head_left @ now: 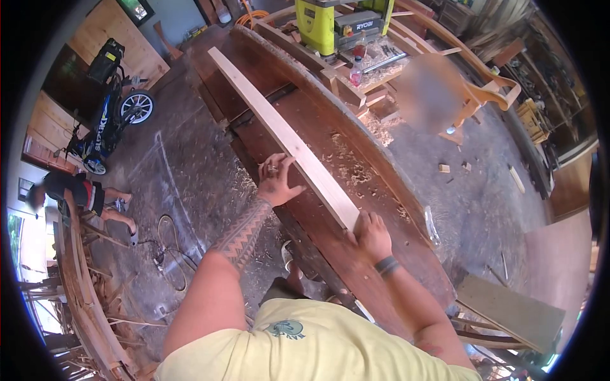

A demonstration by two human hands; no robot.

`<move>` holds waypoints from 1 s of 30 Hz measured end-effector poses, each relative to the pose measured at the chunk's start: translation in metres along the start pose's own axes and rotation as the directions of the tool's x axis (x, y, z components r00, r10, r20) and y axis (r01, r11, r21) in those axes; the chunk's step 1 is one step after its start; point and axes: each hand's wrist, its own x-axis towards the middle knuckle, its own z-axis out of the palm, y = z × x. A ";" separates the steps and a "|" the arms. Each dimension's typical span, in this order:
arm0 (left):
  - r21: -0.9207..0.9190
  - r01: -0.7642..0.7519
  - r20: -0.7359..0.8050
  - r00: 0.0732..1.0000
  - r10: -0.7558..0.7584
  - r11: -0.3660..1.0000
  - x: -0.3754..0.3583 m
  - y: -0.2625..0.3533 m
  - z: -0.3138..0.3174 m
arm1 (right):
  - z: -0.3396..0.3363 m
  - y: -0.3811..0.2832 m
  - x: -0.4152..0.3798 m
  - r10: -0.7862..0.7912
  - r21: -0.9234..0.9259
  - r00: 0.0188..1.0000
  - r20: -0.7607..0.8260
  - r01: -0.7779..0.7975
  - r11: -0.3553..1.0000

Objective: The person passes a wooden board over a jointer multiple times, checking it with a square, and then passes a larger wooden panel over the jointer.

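A long, pale, planed wooden board (295, 147) lies lengthwise along a brown wooden workbench (381, 279). At the board's near end is my right hand (373, 236), its fingers closed around the end corner. My left hand (276, 180) is beside the board's left edge near its middle, thumb and fingers spread apart, fingertips right at the edge. Wood shavings (348, 162) are scattered on the bench to the right of the board.
A green Ryobi planer (343, 28) stands beyond the bench among timber offcuts, near a small bottle (356, 71). A blue Suzuki motorbike (105, 120) is parked at the left. Another person (79, 197) is at the far left. A cord (166, 254) lies on the floor.
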 end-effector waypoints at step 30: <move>-0.006 0.124 0.145 0.982 -0.122 0.992 -0.023 -0.021 0.082 | 0.056 -0.084 0.229 -0.098 0.018 0.993 -0.061 0.100 0.995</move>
